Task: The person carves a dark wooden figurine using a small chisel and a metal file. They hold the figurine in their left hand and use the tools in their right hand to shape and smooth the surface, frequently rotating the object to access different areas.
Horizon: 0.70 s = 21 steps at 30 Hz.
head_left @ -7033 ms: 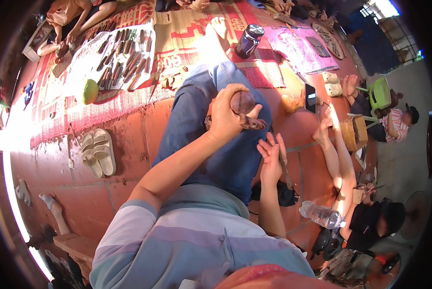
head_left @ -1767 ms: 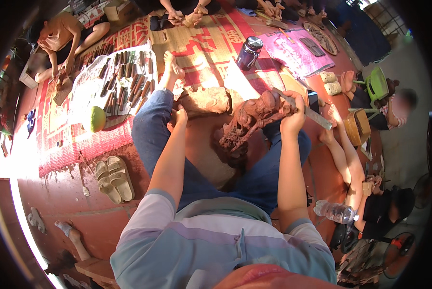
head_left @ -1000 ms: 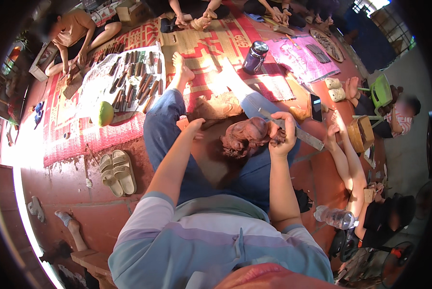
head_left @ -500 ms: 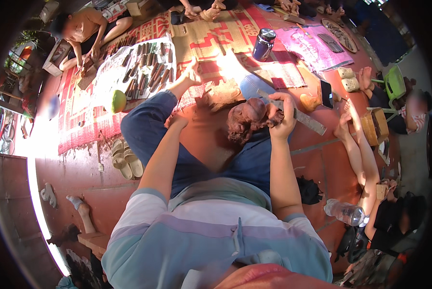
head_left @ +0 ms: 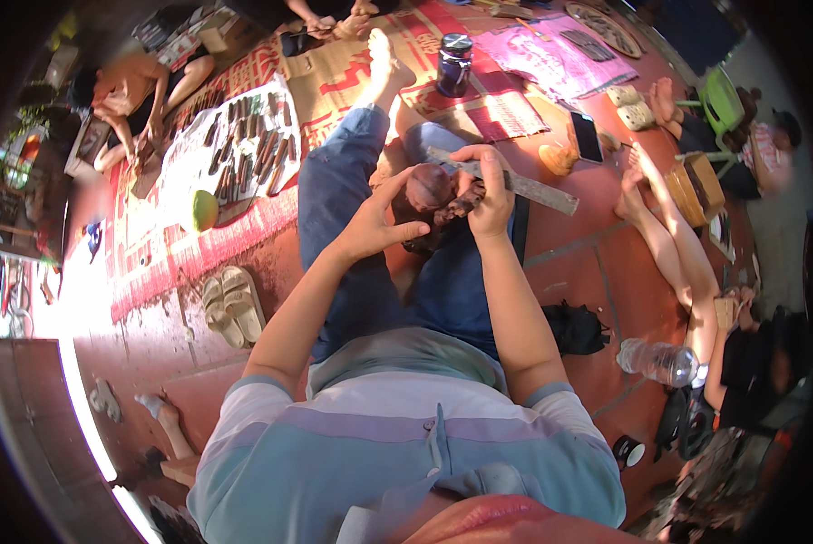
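In front of my lap is a dark reddish-brown wood carving [head_left: 429,188] with a smooth, rounded top and rougher carved parts below. My left hand [head_left: 379,220] curves round its left side, fingers behind and thumb in front. On the other side my right hand [head_left: 491,195] is closed on the carving's edge and a grey flat strip [head_left: 547,189]. The strip slants down to the right past my knuckles; its exact kind does not show. Part of the carving's underside is hidden by my hands and in shadow.
Carving tools [head_left: 252,145] lie in rows on a white cloth to the far left, by a green fruit [head_left: 200,210]. A dark flask [head_left: 454,65] stands ahead on the mat. A phone [head_left: 586,136], a plastic bottle [head_left: 657,361] and sandals [head_left: 234,306] surround me. Other people sit nearby.
My left hand has come up from beside my foot to the carving. The carving and strip have moved slightly up and left in view. My left leg has stretched forward.
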Motion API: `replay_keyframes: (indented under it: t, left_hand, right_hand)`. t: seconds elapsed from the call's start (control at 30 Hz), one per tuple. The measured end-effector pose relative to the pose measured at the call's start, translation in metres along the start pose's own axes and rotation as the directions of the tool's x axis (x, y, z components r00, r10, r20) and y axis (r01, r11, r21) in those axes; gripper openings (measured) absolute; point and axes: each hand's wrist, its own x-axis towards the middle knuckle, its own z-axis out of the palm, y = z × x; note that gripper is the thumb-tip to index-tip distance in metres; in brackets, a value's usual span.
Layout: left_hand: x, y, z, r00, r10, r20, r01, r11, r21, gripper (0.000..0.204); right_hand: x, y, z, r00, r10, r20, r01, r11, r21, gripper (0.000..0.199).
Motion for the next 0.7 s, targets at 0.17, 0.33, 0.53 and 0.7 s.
replay_keyframes:
  t: [0.17, 0.33, 0.53, 0.7]
  left_hand:
    - [0.022, -0.021, 0.017, 0.994, -0.059, -0.089, 0.022, 0.930, -0.368, 0.080]
    - [0.045, -0.045, 0.002, 0.984, -0.164, -0.070, 0.097, 0.821, -0.563, 0.060]
    - [0.066, -0.081, -0.013, 0.978, -0.133, -0.158, -0.013, 0.725, -0.689, 0.066]
    - [0.048, -0.097, 0.006, 0.975, -0.075, -0.208, -0.029, 0.891, -0.453, 0.107]
  right_hand:
    - [0.026, 0.016, 0.007, 0.980, -0.187, -0.066, 0.179, 0.977, -0.111, 0.042]
    - [0.075, 0.032, 0.011, 0.998, -0.036, -0.058, 0.035, 0.999, -0.025, 0.039]
    - [0.137, 0.080, 0.018, 0.987, -0.160, 0.002, 0.155, 0.950, -0.272, 0.038]
    - [0.149, 0.086, 0.021, 0.996, 0.075, -0.039, -0.080, 0.984, -0.156, 0.042]
